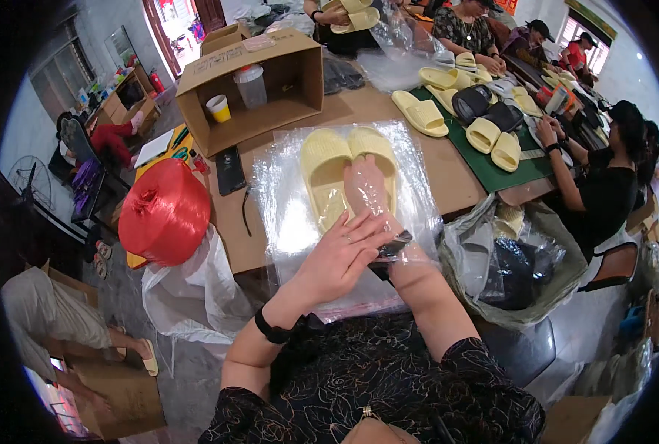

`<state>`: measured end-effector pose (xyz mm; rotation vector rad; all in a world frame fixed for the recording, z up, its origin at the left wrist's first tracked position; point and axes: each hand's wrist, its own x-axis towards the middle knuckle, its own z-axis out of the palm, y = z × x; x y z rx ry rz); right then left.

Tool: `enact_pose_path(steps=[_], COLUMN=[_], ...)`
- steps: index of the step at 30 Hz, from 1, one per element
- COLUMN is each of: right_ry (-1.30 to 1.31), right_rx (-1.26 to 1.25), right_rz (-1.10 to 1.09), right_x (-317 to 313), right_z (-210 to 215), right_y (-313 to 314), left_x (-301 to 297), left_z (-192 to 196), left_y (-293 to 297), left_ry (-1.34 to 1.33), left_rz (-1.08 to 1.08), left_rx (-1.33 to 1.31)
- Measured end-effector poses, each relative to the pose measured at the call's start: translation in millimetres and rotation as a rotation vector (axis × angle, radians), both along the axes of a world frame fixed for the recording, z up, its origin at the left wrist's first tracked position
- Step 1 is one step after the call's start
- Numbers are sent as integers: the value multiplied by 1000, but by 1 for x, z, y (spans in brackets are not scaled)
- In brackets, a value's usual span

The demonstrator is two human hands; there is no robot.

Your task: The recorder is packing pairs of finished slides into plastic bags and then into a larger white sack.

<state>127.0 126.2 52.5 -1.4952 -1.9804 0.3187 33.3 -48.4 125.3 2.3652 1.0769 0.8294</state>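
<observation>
While the left hand point(340, 251) has fingers extended, the right hand point(366, 189), grip indiscernible, overlies 1 of 2 yellow slippers point(328, 157).

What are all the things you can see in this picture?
Middle slippers: two, pale yellow, under clear plastic
Plastic bags: several, clear, stacked on the table
Table: one, brown, centre
Cardboard box: one, brown, table's far left
Cup: one, yellow and white, inside that box
Phone: one, black, left of the bags
Twine roll: one, red, far left
Mat: one, green, table's right
Other slippers: many, mostly yellow, some black, around the mat
Other people: several, mixed clothing, around the room
Wristbands: two, black, one per wrist
Left grip: one, bare, over the right wrist
Right grip: one, bare, at the right-side middle slipper
</observation>
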Motion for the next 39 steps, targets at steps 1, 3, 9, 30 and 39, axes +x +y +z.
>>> enact_pose_path(steps=[1,3,9,30,39], right_ry=[6,-140,-26,577,603], right_rx=[3,138,214,-620,-705], right_rz=[-6,-37,331,135,147], right_x=[0,2,62,195,201], right_z=[-6,-19,-22,-17,24], right_y=[3,7,-93,-98,-93], left_x=[-3,-11,-62,-71,-98], left_z=[0,-7,-31,-77,-73], left_y=[0,3,-17,-29,-25], left_ry=[6,67,-339,-607,-639], left_rz=[-6,112,278,547,673], left_rx=[3,18,-61,-754,-729])
